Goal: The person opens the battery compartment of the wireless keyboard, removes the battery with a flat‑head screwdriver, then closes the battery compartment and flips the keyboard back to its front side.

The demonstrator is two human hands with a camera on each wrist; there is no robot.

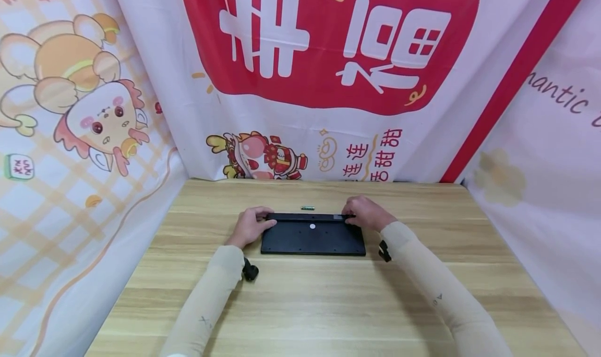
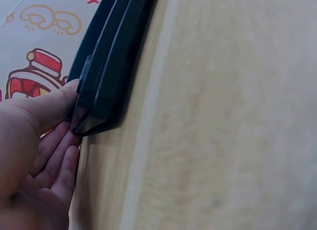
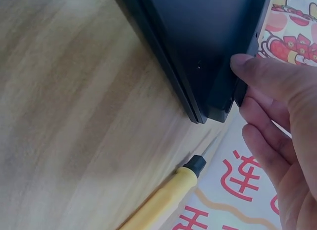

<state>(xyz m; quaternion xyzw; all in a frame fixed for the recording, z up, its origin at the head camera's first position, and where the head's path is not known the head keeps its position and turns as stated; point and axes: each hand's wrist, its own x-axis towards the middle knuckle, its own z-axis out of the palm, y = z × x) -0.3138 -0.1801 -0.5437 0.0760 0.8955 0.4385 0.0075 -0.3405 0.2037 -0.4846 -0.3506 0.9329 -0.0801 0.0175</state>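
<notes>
A black keyboard (image 1: 312, 239) lies face down on the wooden table, its raised ridge along the far edge and a round white sticker near the middle. At its far left corner, my left hand (image 1: 251, 226) pinches the edge, thumb on the upper side and fingers below, as the left wrist view shows. My right hand (image 1: 368, 213) pinches the far right end, thumb against the ridge beside a small dark piece (image 3: 240, 93); I cannot tell whether that piece is separate. Just beyond the ridge lies a small green battery (image 1: 307, 207).
In the right wrist view a screwdriver (image 3: 166, 200) with a yellow handle lies on the table beside the keyboard's right end. Printed cloth (image 1: 328, 138) hangs behind the table (image 1: 305, 305) and along both sides.
</notes>
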